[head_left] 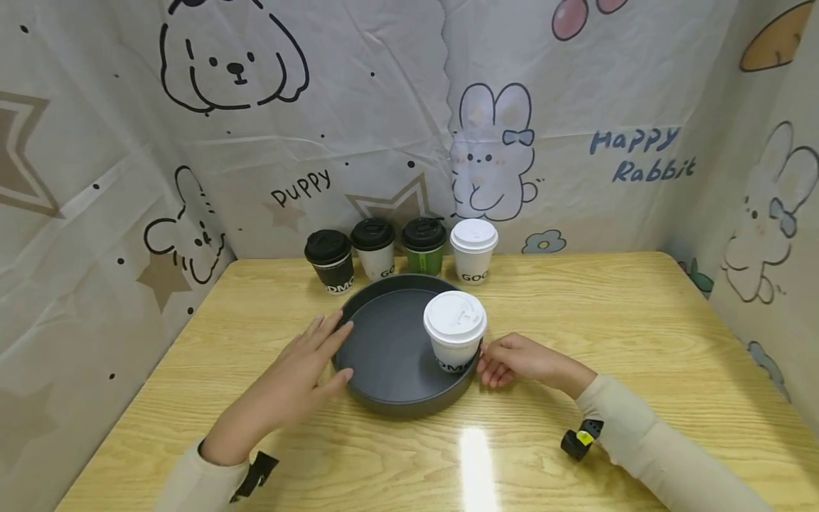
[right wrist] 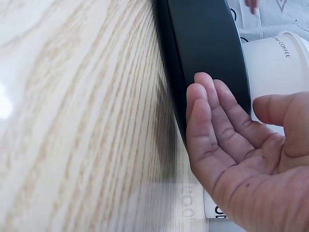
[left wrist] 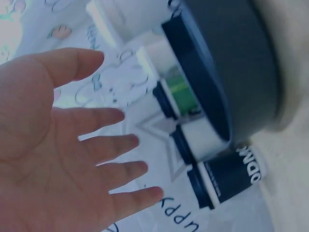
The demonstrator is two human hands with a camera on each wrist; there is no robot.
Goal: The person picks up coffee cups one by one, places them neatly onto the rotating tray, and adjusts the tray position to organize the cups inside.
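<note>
"Hands first. What did you log from my feed?"

"Item one: the bare left hand (head_left: 289, 380), beige-sleeved, reached in at the pan's left side. Fingers spread, thumb apart, palm turned toward the wall; it gripped nothing. Whether the fingertips met the rim, I could not tell."

"And the other?"

"Item two: the bare right hand (head_left: 515, 361), low at the opposite side. Fingers together, loosely bent, laid along the outer wall; thumb apart from them, near the rim. I saw no firm pinch."

"Containers?"

"Item three: one round, dark grey, straight-sided pan (head_left: 384, 348), flat on the yellow wood-grain table (head_left: 608, 306), between both hands. Inside, near its right rim, I counted one white cup with a white lid and black lettering (head_left: 454, 327), upright."

"Behind it?"

"Four lidded cups in a row, left to right: black with black lid (head_left: 330, 263), white with black lid (head_left: 375, 257), green with black lid (head_left: 424, 252), white with white lid (head_left: 473, 256). Lids hid whatever they held."
</note>
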